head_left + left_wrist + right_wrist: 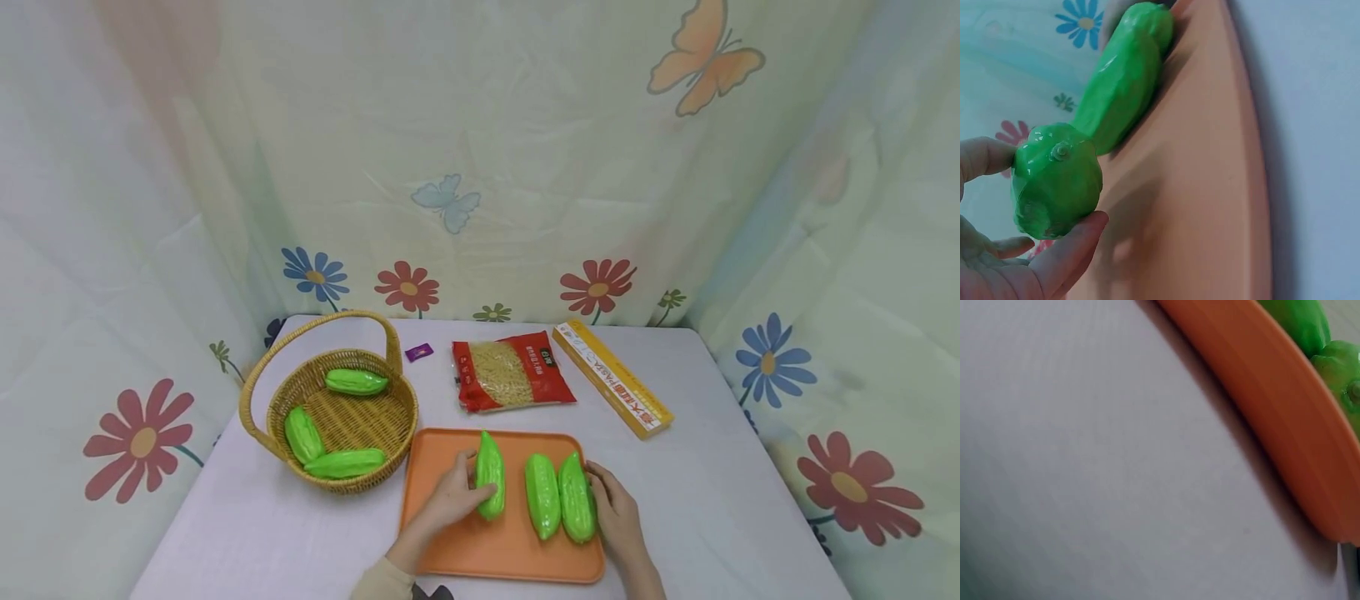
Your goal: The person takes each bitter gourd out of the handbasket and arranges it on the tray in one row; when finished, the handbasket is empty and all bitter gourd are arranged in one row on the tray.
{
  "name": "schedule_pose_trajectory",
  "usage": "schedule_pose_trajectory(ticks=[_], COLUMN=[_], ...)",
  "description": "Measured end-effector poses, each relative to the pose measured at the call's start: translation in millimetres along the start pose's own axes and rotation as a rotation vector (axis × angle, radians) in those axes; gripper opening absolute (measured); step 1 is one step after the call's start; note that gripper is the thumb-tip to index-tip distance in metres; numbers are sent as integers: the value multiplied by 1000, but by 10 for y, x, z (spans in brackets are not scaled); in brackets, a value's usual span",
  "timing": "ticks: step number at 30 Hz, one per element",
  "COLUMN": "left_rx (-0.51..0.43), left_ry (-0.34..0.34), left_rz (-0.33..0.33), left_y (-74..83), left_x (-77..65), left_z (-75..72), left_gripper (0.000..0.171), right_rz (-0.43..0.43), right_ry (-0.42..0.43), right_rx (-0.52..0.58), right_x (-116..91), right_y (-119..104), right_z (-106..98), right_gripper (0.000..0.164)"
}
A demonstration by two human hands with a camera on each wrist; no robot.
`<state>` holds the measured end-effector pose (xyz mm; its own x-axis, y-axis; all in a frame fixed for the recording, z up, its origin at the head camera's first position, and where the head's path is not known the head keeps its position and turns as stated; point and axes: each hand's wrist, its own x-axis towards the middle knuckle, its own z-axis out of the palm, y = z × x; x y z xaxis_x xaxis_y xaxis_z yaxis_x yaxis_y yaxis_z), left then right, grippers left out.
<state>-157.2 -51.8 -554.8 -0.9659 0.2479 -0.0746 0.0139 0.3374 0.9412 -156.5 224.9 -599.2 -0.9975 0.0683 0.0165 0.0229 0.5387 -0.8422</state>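
Three green gourds are at the orange tray (465,552), which lies on the white-covered bench (720,492); one of them, the held gourd (489,477), is pinched between the thumb and fingers of the left hand (448,497) above the tray's left half. Its long axis runs nearly front to back, the narrow tip pointing away from the person and the blunter end, with a small round stem stub, facing the left wrist camera. It is bright green and glossy, with lumpy lengthwise ridges and pale highlights, and a shadow falls on the tray beneath it. To its right, the middle gourd (543,497) and the right gourd (577,500) lie side by side, close together, both also running roughly front to back; the middle one tapers toward the person, the right one toward the back. The right hand (618,512) is at the outer side of the right gourd, its fingers near the upper part; I cannot tell whether it grips. Just beyond the tray's left corner stands the wicker basket (360,423), its tall handle arching over the left and back. Inside are the back gourd (356,382), lying crosswise, the side gourd (303,435), slanting along the left wall, and the front gourd (345,463), again crosswise. Behind the tray lie the small purple packet (419,352), the red pasta bag (513,372) and the long yellow-and-white box (613,379), set diagonally.
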Motion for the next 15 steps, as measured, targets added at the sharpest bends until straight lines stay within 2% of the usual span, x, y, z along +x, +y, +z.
schedule_pose_trajectory(ticks=[4,10,15], left_rx=[13,63,104], left_ry=[-16,3,14], left_rz=[-1,22,8], left_y=[-18,5,49], left_x=[17,57,78], left_z=[104,229,307], left_gripper=[71,66,68], right_rz=[10,15,30], right_ry=[0,6,3], right_rx=[6,15,15], right_x=[4,-1,-11], right_y=[6,2,7], right_z=[11,14,14], right_gripper=[44,45,45])
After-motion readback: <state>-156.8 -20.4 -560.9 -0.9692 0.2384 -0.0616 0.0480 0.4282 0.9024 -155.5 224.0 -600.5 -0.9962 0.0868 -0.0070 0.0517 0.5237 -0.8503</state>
